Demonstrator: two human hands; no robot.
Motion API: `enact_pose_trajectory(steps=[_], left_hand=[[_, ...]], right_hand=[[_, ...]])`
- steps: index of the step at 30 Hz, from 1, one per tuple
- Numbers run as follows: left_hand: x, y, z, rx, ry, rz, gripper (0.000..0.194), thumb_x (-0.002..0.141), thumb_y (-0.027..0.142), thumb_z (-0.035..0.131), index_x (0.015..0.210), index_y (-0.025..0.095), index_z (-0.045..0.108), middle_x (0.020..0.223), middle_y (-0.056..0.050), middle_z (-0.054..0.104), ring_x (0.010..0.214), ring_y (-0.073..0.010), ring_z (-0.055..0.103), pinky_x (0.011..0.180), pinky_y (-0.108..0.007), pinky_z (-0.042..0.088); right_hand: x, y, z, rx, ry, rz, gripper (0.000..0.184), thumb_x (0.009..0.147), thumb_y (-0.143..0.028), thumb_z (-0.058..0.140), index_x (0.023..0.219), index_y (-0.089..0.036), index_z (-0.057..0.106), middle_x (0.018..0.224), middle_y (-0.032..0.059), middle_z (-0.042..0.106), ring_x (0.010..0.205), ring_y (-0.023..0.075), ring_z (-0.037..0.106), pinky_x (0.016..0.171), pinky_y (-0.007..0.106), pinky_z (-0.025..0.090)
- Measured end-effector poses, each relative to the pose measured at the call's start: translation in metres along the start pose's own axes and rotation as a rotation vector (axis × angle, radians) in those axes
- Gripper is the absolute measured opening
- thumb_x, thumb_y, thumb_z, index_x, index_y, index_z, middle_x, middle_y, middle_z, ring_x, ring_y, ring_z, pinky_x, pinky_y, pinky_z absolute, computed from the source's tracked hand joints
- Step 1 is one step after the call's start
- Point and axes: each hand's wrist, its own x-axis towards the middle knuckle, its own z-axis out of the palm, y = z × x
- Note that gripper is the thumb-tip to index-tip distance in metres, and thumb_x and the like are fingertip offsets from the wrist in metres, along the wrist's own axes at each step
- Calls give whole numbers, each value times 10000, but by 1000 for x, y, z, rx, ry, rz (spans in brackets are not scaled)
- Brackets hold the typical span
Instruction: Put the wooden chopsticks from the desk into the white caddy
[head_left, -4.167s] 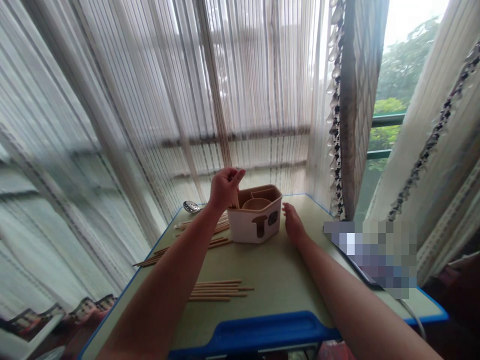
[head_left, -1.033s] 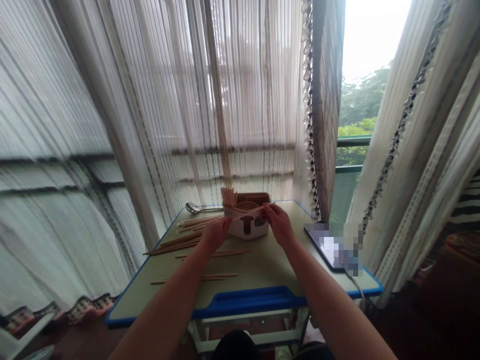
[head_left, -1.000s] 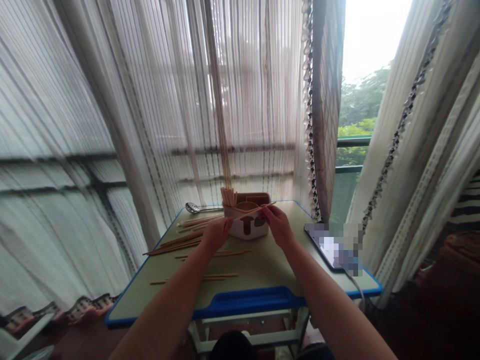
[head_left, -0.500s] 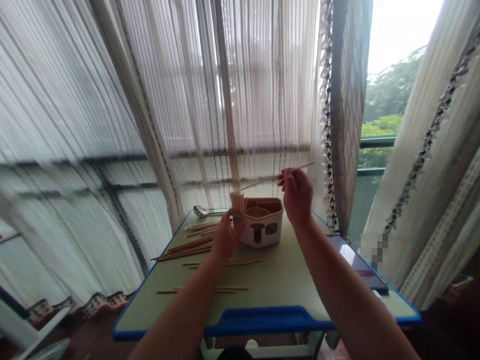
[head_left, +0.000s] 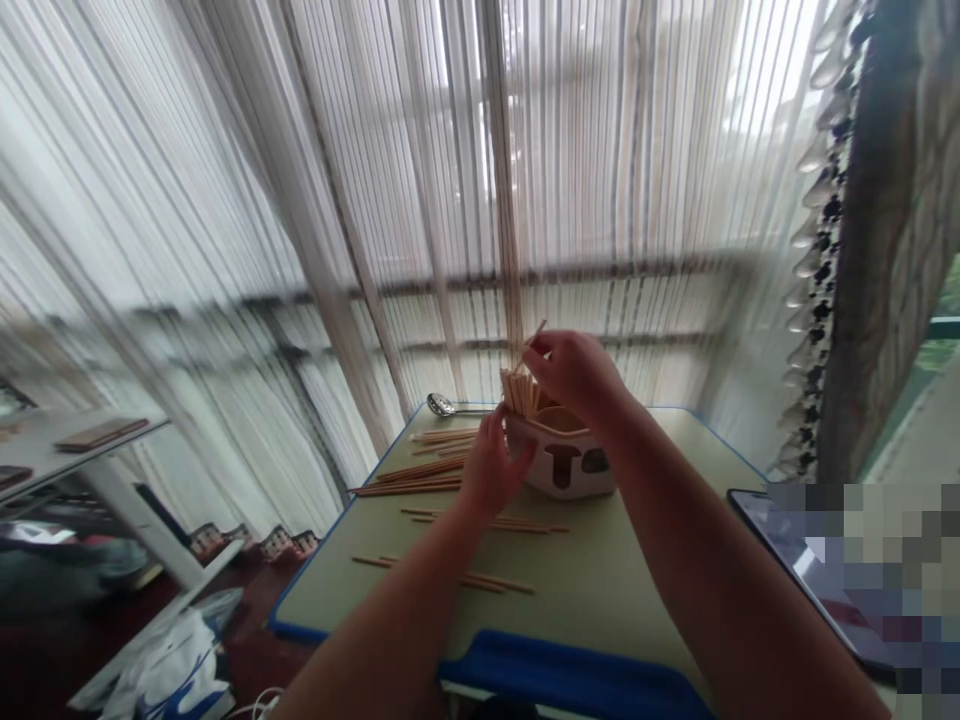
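A pinkish-white chopstick holder [head_left: 570, 480] with brown compartments stands on the table, a bundle of chopsticks [head_left: 520, 392] upright in its left compartment. My left hand [head_left: 491, 465] grips the holder's left corner, thumb on the front and fingers round the side. Just above the bundle, my right hand [head_left: 574, 365] pinches a single chopstick [head_left: 541, 327], tilted, its lower end among the bundled tops. My right hand and forearm hide the right part of the holder. Loose chopsticks [head_left: 420, 484] lie in groups left of the holder, with other chopsticks [head_left: 517, 526] nearer the front.
A slotted metal spoon [head_left: 441, 405] lies at the table's back left. On the right is a dark-screened tablet [head_left: 795, 560], partly blurred out. The table [head_left: 600, 570] has a blue edge. Sheer curtains [head_left: 420, 200] hang behind it, and a white shelf [head_left: 97, 440] stands at left.
My right hand has moved left and brought the chopstick from nearly level to a steep tilt over the bundle. My left hand keeps its hold. The view has turned rightward-shifted objects closer to centre.
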Motion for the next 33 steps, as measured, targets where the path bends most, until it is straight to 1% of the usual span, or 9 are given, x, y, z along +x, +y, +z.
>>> enact_pose_trajectory(steps=[5, 12, 15, 21, 24, 26, 27, 29, 33], left_hand=[[-2, 4, -2, -31, 31, 9, 588, 819, 358, 563, 1323, 174, 321, 1213, -144, 498, 979, -208, 568, 837, -375, 509], [0, 7, -8, 35, 117, 101, 497, 801, 303, 579, 1238, 168, 384, 1276, -155, 467, 1223, -251, 438, 999, -421, 413], [-1, 9, -6, 25, 64, 67, 523, 805, 314, 570, 1263, 178, 357, 1253, -150, 497, 1148, -235, 510, 916, -391, 471], [1, 11, -13, 30, 13, 4, 407, 788, 257, 553, 1172, 212, 424, 1044, -70, 616, 846, -166, 629, 763, -321, 501], [7, 8, -23, 75, 4, -74, 326, 793, 206, 508, 1114, 211, 454, 885, -15, 655, 720, -136, 631, 727, -287, 485], [12, 4, -30, 179, 39, -172, 294, 794, 203, 490, 1088, 200, 476, 898, -24, 655, 679, -135, 622, 715, -287, 479], [14, 1, -33, 254, 48, -217, 276, 793, 211, 488, 1068, 195, 494, 940, -43, 649, 698, -145, 624, 721, -294, 477], [16, -4, -38, 416, 18, -285, 244, 791, 243, 492, 1024, 183, 536, 1028, -87, 620, 793, -188, 628, 746, -320, 474], [15, -17, -46, 629, -174, -394, 267, 812, 294, 470, 1011, 168, 596, 1062, -135, 580, 888, -254, 616, 744, -348, 474]], right_hand=[[2, -4, -1, -94, 58, 64, 344, 878, -357, 396, 791, -164, 667, 758, 97, 673, 706, 193, 580, 624, 291, 348], [8, 9, -23, -79, 181, 93, 329, 898, -334, 356, 849, -160, 631, 839, 106, 664, 757, 196, 572, 651, 296, 359], [6, 10, -17, -124, 130, 111, 329, 896, -334, 356, 861, -162, 634, 850, 112, 668, 761, 201, 578, 648, 303, 362], [-3, 8, 6, -152, -207, 121, 341, 868, -393, 410, 850, -160, 657, 846, 121, 676, 778, 219, 601, 657, 313, 390], [-10, -5, -3, -157, -120, 166, 340, 864, -342, 429, 1078, -139, 597, 993, 149, 655, 850, 233, 605, 687, 322, 411], [-15, -18, -16, -173, -39, 156, 353, 869, -300, 421, 1151, -134, 552, 1061, 163, 630, 863, 232, 604, 685, 323, 419], [-18, -24, -23, -172, -60, 123, 331, 868, -278, 418, 1126, -135, 567, 1043, 159, 637, 856, 226, 606, 683, 318, 422], [-24, -35, -32, -139, -285, 4, 261, 841, -246, 452, 998, -144, 633, 919, 130, 671, 792, 202, 613, 660, 299, 427], [-37, -45, -17, -12, -1122, -118, 223, 775, -174, 510, 914, -150, 682, 598, 39, 646, 503, 137, 578, 529, 259, 437]])
